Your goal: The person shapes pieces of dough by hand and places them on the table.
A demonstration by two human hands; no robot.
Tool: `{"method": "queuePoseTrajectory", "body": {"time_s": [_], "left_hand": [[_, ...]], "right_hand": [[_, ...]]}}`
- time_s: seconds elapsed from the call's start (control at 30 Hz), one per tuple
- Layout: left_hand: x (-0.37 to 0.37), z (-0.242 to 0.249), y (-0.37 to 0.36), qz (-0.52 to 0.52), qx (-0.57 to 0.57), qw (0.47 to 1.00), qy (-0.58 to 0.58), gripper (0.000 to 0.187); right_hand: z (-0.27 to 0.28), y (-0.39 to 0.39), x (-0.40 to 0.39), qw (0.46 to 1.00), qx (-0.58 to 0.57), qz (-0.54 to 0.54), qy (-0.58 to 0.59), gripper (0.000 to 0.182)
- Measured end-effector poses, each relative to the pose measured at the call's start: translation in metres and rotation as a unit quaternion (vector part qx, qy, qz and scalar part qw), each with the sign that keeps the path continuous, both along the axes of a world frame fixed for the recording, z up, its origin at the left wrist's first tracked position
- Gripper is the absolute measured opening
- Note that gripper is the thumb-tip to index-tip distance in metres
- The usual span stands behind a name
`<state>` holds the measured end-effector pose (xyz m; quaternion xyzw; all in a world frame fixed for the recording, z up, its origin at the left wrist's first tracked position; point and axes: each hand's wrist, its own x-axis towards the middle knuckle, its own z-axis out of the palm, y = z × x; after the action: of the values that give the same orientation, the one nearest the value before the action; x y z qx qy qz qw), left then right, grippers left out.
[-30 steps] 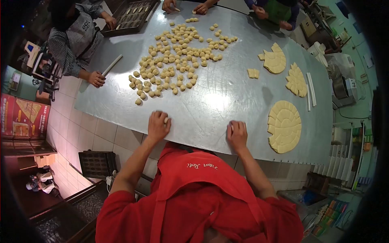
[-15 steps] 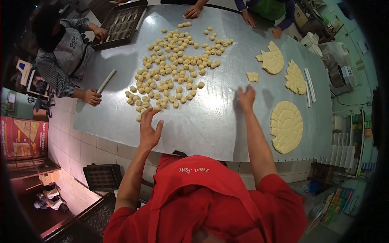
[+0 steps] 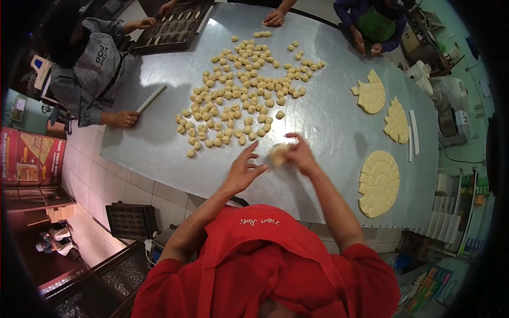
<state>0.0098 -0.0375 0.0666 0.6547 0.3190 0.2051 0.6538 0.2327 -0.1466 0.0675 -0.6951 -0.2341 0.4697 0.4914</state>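
Note:
A piece of dough [image 3: 278, 154], blurred by motion, is at the fingertips of my right hand [image 3: 301, 157], just above the table's near side. Facing it from the left is my left hand [image 3: 243, 173], fingers apart and holding nothing. Many small dough balls [image 3: 233, 100] lie scattered beyond my hands. To the right rest scored dough rounds: a whole-looking one [image 3: 379, 183] nearest me, a partly cut one [image 3: 371, 93] farther off, and a jagged remnant [image 3: 396, 121] between them.
The metal table [image 3: 154, 127] spans the view. White rods [image 3: 413, 132] lie at its right. A co-worker's hand [image 3: 126, 118] touches another rod [image 3: 152, 98] at left. A dark molded tray [image 3: 172, 29] sits at the far left corner. More co-workers' hands [image 3: 274, 18] are at the far edge.
The small dough piece from the right side of the table is now at my right hand, which moved left and nearer. My left hand moved right, away from the dough balls.

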Motion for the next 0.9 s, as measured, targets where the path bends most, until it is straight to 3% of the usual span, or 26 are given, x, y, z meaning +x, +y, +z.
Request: {"method": "queuePoseTrajectory", "body": {"time_s": [0.03,0.07,0.17,0.2,0.23,0.27,0.3,0.37,0.43,0.47,0.57,0.6,0.63,0.7,0.73,0.77,0.8,0.87,0.9], "left_hand": [[0.006,0.004,0.0,-0.041,0.013,0.999,0.028,0.042],[0.006,-0.016,0.003,-0.106,-0.007,0.994,0.033,0.038],[-0.004,-0.015,-0.001,-0.077,0.024,0.99,0.12,0.03],[-0.012,-0.05,0.0,-0.038,-0.026,0.998,0.047,0.027],[-0.018,-0.046,-0.001,-0.043,-0.027,0.997,0.05,0.027],[-0.02,-0.042,0.001,-0.022,-0.099,0.994,0.031,0.026],[-0.018,-0.036,0.001,0.0,-0.169,0.986,0.012,0.026],[-0.011,-0.025,-0.008,0.022,-0.179,0.983,-0.022,0.028],[-0.002,-0.016,-0.019,0.014,-0.257,0.962,-0.09,0.025],[0.005,-0.017,-0.022,-0.01,-0.26,0.961,-0.089,0.023],[0.014,-0.02,-0.034,0.011,-0.267,0.962,-0.053,0.029],[0.015,-0.016,-0.039,-0.007,-0.178,0.982,-0.058,0.032],[0.015,-0.013,-0.046,-0.001,-0.177,0.982,-0.06,0.032],[0.019,-0.006,-0.058,0.045,0.04,0.997,0.049,0.038],[0.02,-0.007,-0.062,0.06,0.155,0.985,0.037,0.046],[0.021,-0.006,-0.065,0.068,0.155,0.985,0.037,0.046],[0.021,-0.005,-0.069,0.081,0.191,0.977,0.051,0.047],[0.023,0.002,-0.079,0.099,0.227,0.968,0.046,0.049],[0.022,0.002,-0.084,0.107,0.227,0.967,0.047,0.049]], "right_hand": [[0.012,-0.008,-0.029,0.996,0.034,0.038,0.076,0.036],[0.002,-0.014,-0.036,0.996,0.037,0.038,0.077,0.036],[-0.019,-0.028,-0.036,0.968,0.091,-0.217,-0.091,0.027],[-0.008,-0.031,-0.028,0.953,0.085,-0.251,-0.145,0.026],[0.002,-0.034,-0.022,0.935,0.077,-0.285,-0.198,0.025],[0.007,-0.035,-0.018,0.944,0.092,-0.225,-0.225,0.032],[0.006,-0.035,-0.013,0.885,0.067,-0.09,-0.453,0.048],[-0.002,-0.047,-0.029,0.878,0.071,0.011,-0.474,0.062],[0.022,-0.044,-0.063,0.98,0.065,0.006,-0.189,0.063],[0.007,-0.044,-0.072,0.986,0.102,-0.014,-0.134,0.062],[0.04,-0.05,-0.09,0.975,0.061,-0.03,-0.21,0.044],[0.042,-0.053,-0.094,0.975,0.064,-0.024,-0.21,0.044],[0.044,-0.055,-0.097,0.972,0.068,-0.029,-0.224,0.04],[0.044,-0.061,-0.102,0.968,0.076,-0.027,-0.239,0.037],[0.044,-0.064,-0.102,0.984,0.054,-0.035,-0.164,0.034],[0.042,-0.068,-0.102,0.995,0.031,-0.042,-0.088,0.032],[0.036,-0.072,-0.102,0.995,0.032,-0.035,-0.089,0.032],[0.016,-0.079,-0.099,0.965,0.168,-0.071,0.187,0.033],[0.01,-0.083,-0.092,0.966,0.167,-0.064,0.187,0.033]]}}
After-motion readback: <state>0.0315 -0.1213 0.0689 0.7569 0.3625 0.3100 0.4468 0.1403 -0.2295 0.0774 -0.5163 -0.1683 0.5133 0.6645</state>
